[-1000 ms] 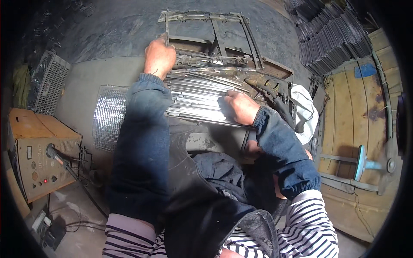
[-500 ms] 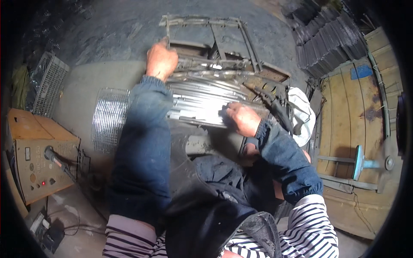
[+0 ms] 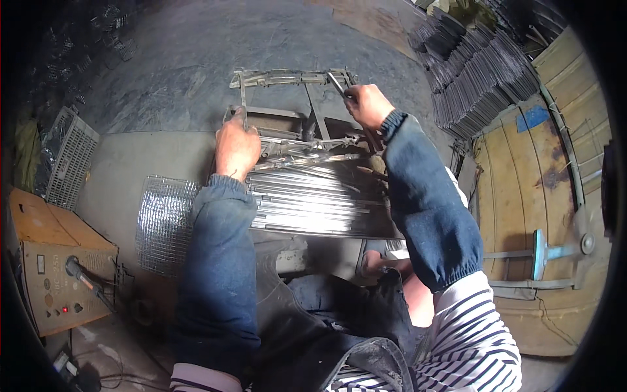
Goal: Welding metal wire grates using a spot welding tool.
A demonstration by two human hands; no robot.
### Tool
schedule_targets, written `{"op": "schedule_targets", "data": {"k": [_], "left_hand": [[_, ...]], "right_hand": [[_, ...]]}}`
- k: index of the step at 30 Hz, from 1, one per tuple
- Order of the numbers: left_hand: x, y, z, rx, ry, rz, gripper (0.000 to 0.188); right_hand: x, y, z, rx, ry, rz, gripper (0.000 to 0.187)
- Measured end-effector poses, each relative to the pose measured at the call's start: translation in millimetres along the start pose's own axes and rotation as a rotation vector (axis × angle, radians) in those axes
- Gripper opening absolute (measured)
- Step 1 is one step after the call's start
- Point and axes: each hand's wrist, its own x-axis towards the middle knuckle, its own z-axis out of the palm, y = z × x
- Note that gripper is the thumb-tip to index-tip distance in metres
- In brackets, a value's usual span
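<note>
A metal frame jig (image 3: 281,80) of bars and crosspieces stands beyond my lap. My left hand (image 3: 236,147) is closed round the thin upright metal bar (image 3: 243,91) at the jig's left side. At the far right corner of the jig, my right hand (image 3: 370,106) has its fingers closed on a metal bar (image 3: 336,83), whose end sticks out to the upper left. Nearer to me than the jig lies a layer of shiny metal rods (image 3: 307,206) side by side. A torch-like nozzle (image 3: 372,172) rests at their right, partly behind my right sleeve.
A wire mesh panel (image 3: 166,225) lies left of my left arm. An orange welding machine (image 3: 65,268) with a plugged-in cable stands at the lower left, near a grey plastic crate (image 3: 67,157). Stacked dark metal panels (image 3: 480,72) and a wooden-board surface (image 3: 522,196) are at the right.
My right hand has moved from the shiny rods up to the jig's far right corner and now grips a bar there. My left hand keeps its hold; the view has shifted.
</note>
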Motion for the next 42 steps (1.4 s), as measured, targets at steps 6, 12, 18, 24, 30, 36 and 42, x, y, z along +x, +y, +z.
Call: {"op": "schedule_targets", "data": {"k": [6,12,18,24,30,36,42], "left_hand": [[-2,-5,0,-0.039,0.033,0.032,0.054],[-4,-1,-4,0.028,-0.058,-0.028,0.055],[-7,5,-2,0.094,-0.018,0.024,0.056],[8,-15,5,0.031,0.002,0.088,0.056],[15,-5,-2,0.0,0.011,0.094,0.053],[22,-56,31,-0.036,-0.058,0.08,0.056],[9,-40,17,-0.186,-0.018,-0.012,0.052]], "right_hand": [[29,-8,20,-0.023,-0.03,0.023,0.022],[18,-9,34,0.001,0.019,0.008,0.024],[30,-9,29,-0.131,-0.085,-0.009,0.026],[2,-24,-7,0.01,0.14,-0.288,0.025],[-136,-93,40,0.095,-0.362,-0.287,0.019],[-176,-65,98,0.087,-0.388,-0.2,0.033],[-193,-64,81,-0.021,-0.378,-0.057,0.033]]}}
